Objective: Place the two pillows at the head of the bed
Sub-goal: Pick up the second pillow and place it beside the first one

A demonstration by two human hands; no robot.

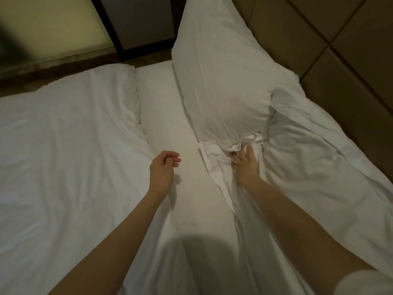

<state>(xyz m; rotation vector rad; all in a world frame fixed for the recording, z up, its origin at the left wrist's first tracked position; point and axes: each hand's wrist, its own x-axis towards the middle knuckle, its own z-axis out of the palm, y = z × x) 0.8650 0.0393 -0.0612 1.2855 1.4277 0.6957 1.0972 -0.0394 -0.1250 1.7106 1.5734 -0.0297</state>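
A white pillow point(221, 77) leans against the padded headboard point(331, 67) at the upper right. A second white pillow point(314, 158) lies flat along the headboard, nearer to me. My right hand point(246, 165) presses into the bunched cloth where the two pillows meet, fingers gripping the crumpled end of the far pillow's case. My left hand point(163, 169) hovers above the bare sheet point(170, 128), fingers loosely curled and holding nothing.
A white duvet point(63, 156) covers the left part of the bed, its folded edge near the sheet strip. Beyond the bed stand a dark nightstand point(138, 24) and a pale wall panel point(63, 24).
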